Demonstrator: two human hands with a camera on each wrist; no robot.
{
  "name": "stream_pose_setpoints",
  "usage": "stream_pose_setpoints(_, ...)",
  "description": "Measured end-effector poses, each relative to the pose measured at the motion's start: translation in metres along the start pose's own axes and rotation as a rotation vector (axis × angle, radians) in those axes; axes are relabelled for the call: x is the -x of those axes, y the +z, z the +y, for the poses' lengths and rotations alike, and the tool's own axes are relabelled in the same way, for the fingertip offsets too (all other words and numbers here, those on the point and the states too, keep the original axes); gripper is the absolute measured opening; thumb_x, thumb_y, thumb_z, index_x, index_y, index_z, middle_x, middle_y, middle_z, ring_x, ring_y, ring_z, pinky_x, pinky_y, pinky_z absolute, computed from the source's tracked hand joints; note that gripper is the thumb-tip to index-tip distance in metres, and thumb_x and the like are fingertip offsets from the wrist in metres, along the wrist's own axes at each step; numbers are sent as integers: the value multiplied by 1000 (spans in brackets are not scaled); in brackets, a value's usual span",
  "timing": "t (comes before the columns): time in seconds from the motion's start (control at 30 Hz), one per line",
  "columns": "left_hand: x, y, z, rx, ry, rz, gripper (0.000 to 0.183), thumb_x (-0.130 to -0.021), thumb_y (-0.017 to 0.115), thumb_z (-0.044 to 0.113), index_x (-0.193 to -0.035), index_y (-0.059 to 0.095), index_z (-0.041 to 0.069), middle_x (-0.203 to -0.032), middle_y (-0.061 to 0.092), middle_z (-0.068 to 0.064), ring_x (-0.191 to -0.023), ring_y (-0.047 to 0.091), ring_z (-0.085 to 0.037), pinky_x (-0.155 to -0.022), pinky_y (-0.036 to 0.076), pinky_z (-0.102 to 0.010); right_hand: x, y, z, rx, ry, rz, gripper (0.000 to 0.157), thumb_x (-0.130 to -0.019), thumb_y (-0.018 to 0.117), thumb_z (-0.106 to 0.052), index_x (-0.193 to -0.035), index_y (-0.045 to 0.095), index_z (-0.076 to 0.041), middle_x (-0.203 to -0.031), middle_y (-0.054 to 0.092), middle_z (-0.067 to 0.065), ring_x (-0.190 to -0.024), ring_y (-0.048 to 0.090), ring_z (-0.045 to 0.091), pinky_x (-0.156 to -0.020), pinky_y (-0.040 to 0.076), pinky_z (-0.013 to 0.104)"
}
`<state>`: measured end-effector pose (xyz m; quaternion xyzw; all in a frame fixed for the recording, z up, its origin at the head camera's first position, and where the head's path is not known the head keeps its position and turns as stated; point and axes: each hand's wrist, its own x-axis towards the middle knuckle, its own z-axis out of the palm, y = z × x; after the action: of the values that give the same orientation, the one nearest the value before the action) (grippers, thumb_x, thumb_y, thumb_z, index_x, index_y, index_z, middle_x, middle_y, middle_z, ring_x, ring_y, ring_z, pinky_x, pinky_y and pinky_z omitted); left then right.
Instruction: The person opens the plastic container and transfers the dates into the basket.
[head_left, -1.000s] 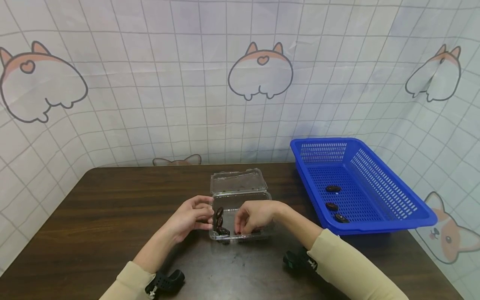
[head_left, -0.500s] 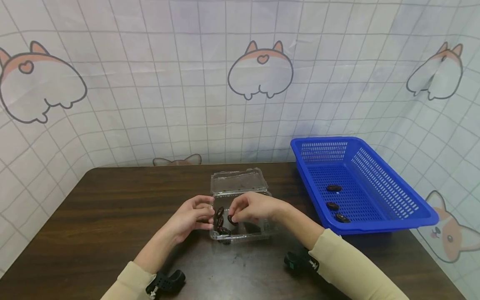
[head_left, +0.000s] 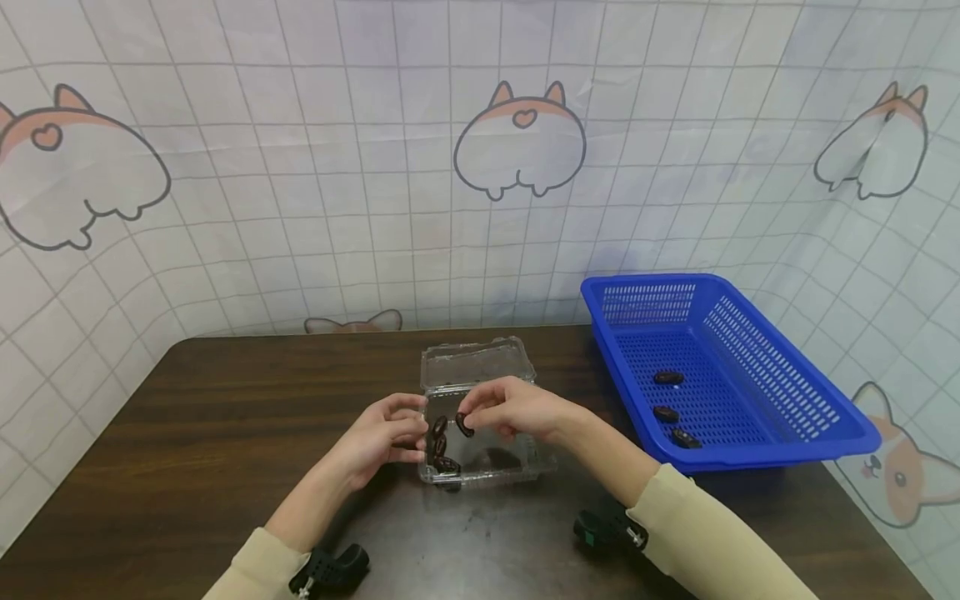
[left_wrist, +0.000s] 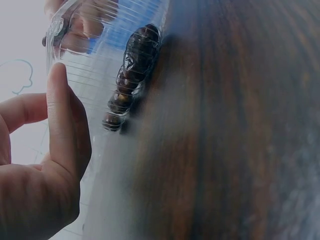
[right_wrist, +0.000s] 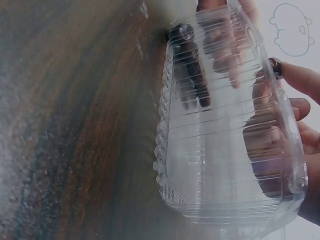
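Note:
A clear plastic clamshell box (head_left: pixel 480 478) stands on the table with its lid raised at the back. Several dark brown dates (head_left: pixel 440 444) are lined up along its left wall, also seen through the plastic as dates (left_wrist: pixel 132 65) in the left wrist view. My left hand (head_left: pixel 387 435) rests its fingertips against the box's left side. Over the box, my right hand (head_left: pixel 510 408) pinches one date (head_left: pixel 465 424) between thumb and fingers, right of the row. In the right wrist view the held date (right_wrist: pixel 275 67) shows at the box's rim.
A blue plastic basket (head_left: pixel 750 454) stands at the right of the dark wooden table (head_left: pixel 225 433), with 3 dates (head_left: pixel 667 414) on its floor. Behind hangs a white gridded backdrop (head_left: pixel 337 208) with cartoon corgis.
My right hand has risen from the box's floor and moved back and left, with a date now visible in its pinch. The left hand has stayed at the box's left side.

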<state>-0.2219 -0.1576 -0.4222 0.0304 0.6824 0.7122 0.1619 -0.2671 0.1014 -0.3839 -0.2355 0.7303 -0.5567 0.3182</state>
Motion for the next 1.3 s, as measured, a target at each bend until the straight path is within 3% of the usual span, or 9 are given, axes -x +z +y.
stream_pose_setpoints(0.17,-1,0,0,3,10,2,51,-97,62,3,-143,42,-7,-99,60,-9,-77,62,-18,-71,62,-33,7,-1,-5,-35,-32,30,24,-99,68,-14,-119,66,-2,-84,55,2,-58,36,15,-57,32,31)
stream_pose_setpoints(0.6,0,-1,-2,2,3,-7,49,-97,62,3,-142,44,-5,-101,60,-10,-77,62,-19,-73,62,-35,27,-9,-8,-100,-75,113,22,-101,65,-12,-120,64,-1,-89,61,5,-55,33,14,-56,28,32)
stream_pose_setpoints(0.93,3,0,1,-10,2,-9,50,-98,62,3,-142,43,-7,-98,59,-10,-77,62,-19,-73,62,-34,45,-19,-13,-81,-103,185,24,-102,65,-14,-122,64,-2,-70,47,1,-58,39,16,-57,35,31)
stream_pose_setpoints(1.3,2,0,3,-7,-5,-15,51,-97,61,3,-143,42,-6,-99,59,-10,-77,62,-18,-72,62,-34,63,-36,-17,-89,-106,262,25,-101,65,-12,-124,62,-1,-83,55,5,-63,43,15,-60,37,29)
